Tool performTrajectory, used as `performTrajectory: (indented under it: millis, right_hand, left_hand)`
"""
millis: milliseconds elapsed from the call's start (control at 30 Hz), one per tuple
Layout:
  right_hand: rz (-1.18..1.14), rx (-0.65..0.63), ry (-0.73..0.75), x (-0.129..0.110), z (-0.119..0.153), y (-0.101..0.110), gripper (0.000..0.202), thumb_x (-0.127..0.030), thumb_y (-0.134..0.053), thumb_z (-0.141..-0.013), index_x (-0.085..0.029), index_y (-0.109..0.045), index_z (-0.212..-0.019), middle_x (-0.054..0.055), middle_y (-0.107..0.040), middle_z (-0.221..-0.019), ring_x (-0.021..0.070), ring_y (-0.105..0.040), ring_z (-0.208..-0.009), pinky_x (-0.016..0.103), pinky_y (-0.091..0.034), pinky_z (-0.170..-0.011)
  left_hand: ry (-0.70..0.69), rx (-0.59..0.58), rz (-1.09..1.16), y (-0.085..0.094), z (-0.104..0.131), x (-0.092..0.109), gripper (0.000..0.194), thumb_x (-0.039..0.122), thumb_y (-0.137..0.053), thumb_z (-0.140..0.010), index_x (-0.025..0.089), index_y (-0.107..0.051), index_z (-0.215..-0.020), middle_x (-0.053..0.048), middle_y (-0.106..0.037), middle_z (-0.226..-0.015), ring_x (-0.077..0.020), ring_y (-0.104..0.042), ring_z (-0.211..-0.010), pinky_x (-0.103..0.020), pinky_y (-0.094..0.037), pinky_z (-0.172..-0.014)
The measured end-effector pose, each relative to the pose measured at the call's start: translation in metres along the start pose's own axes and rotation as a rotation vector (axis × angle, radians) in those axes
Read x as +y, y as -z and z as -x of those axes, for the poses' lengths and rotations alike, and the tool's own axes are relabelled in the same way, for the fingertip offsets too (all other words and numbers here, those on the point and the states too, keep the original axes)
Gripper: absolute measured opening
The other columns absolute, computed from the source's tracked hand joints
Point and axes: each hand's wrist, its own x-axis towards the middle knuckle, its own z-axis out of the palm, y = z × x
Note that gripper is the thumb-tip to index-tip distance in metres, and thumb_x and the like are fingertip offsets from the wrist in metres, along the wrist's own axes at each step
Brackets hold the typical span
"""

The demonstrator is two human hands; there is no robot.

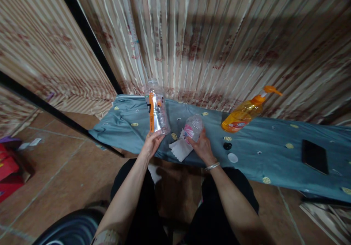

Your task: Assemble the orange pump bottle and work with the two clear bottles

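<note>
My left hand holds the lower end of a tall clear plastic bottle with an orange and silver label. In my right hand is a smaller clear bottle with a pink label, gripped around its side. A white cloth or tissue lies between the hands, at the front edge of the bench. Farther right stands a pump bottle of orange liquid. Near it are a small black cap and a white round lid.
The narrow bench has a blue-green cloth. A dark flat device lies at its right. Behind hangs a striped curtain. Black poles rise at left. A red box and a black round stool are on the floor.
</note>
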Motion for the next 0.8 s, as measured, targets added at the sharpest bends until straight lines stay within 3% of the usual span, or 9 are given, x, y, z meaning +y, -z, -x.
performTrajectory:
  millis: [100,200,233,433,500,567,633,667,800]
  right_hand:
    - [0.035,-0.013,-0.025,-0.002,0.001,0.002,0.088,-0.051,-0.075,-0.093,-0.006,-0.041,-0.161,0.026,-0.08,-0.133,0.0396,-0.081,-0.119,0.048,-0.064,-0.1]
    - [0.051,-0.025,-0.06,-0.005,0.002,0.003,0.089,-0.048,-0.076,-0.093,-0.005,-0.04,-0.162,0.026,-0.079,-0.134,0.0393,-0.08,-0.12,0.047,-0.064,-0.102]
    - [0.048,-0.03,-0.069,-0.006,0.003,0.004,0.089,-0.047,-0.076,-0.093,-0.005,-0.04,-0.163,0.026,-0.079,-0.135,0.039,-0.08,-0.12,0.047,-0.063,-0.103]
    - [0.012,-0.026,-0.056,-0.007,0.004,0.006,0.088,-0.047,-0.076,-0.092,-0.009,-0.042,-0.163,0.024,-0.079,-0.136,0.04,-0.08,-0.119,0.051,-0.064,-0.103]
    - [-0.001,-0.024,-0.046,-0.006,0.003,0.006,0.086,-0.046,-0.077,-0.091,-0.011,-0.044,-0.162,0.023,-0.079,-0.135,0.041,-0.08,-0.118,0.053,-0.065,-0.102]
    - [-0.008,-0.027,-0.055,-0.007,0.003,0.007,0.085,-0.044,-0.077,-0.09,-0.013,-0.044,-0.162,0.021,-0.08,-0.133,0.0406,-0.081,-0.116,0.053,-0.065,-0.101]
    - [-0.002,-0.03,-0.072,-0.007,0.002,0.006,0.084,-0.042,-0.077,-0.091,-0.013,-0.044,-0.162,0.021,-0.081,-0.131,0.0398,-0.082,-0.115,0.051,-0.065,-0.1]
    - [0.004,-0.033,-0.079,-0.008,0.002,0.006,0.083,-0.04,-0.077,-0.091,-0.012,-0.044,-0.161,0.021,-0.081,-0.13,0.0395,-0.082,-0.116,0.05,-0.065,-0.1]
    - [0.017,-0.058,-0.076,-0.01,0.002,0.006,0.084,-0.037,-0.078,-0.091,-0.011,-0.041,-0.163,0.022,-0.081,-0.131,0.0382,-0.081,-0.119,0.048,-0.065,-0.102]
  left_hand:
    - [-0.083,0.03,-0.125,-0.005,-0.015,-0.009,0.06,0.009,-0.097,-0.066,0.019,-0.074,-0.12,-0.005,-0.082,-0.11,-0.0256,-0.078,-0.109,-0.044,-0.059,-0.11]
    - [-0.153,0.101,-0.302,-0.008,-0.032,-0.015,0.04,0.035,-0.08,-0.101,0.018,-0.07,-0.135,-0.012,-0.074,-0.135,-0.0283,-0.075,-0.116,-0.051,-0.065,-0.1]
    - [-0.174,0.123,-0.362,-0.009,-0.038,-0.017,0.043,0.04,-0.076,-0.104,0.019,-0.068,-0.141,-0.013,-0.071,-0.142,-0.0295,-0.074,-0.12,-0.052,-0.065,-0.1]
    - [-0.273,0.145,-0.615,-0.016,-0.061,-0.024,0.044,0.04,-0.075,-0.105,0.02,-0.067,-0.144,-0.014,-0.068,-0.147,-0.0313,-0.072,-0.125,-0.055,-0.063,-0.104]
    - [-0.298,0.135,-0.655,-0.016,-0.063,-0.027,0.049,0.032,-0.088,-0.093,0.02,-0.069,-0.137,-0.013,-0.069,-0.144,-0.0345,-0.067,-0.135,-0.057,-0.058,-0.113]
    - [-0.315,0.119,-0.678,-0.014,-0.062,-0.029,0.067,0.016,-0.103,-0.066,0.022,-0.071,-0.125,-0.011,-0.071,-0.137,-0.0391,-0.06,-0.146,-0.057,-0.048,-0.124]
    - [-0.323,0.111,-0.684,-0.011,-0.061,-0.029,0.083,0.002,-0.105,-0.044,0.024,-0.07,-0.116,-0.009,-0.071,-0.133,-0.0426,-0.052,-0.153,-0.057,-0.041,-0.13]
    - [-0.324,0.112,-0.682,-0.008,-0.06,-0.029,0.083,0.002,-0.105,-0.043,0.025,-0.07,-0.114,-0.01,-0.07,-0.134,-0.0432,-0.05,-0.155,-0.057,-0.04,-0.13]
    - [-0.307,0.115,-0.63,0.002,-0.06,-0.028,0.05,0.032,-0.09,-0.09,0.02,-0.07,-0.134,-0.014,-0.066,-0.149,-0.037,-0.063,-0.141,-0.06,-0.055,-0.116]
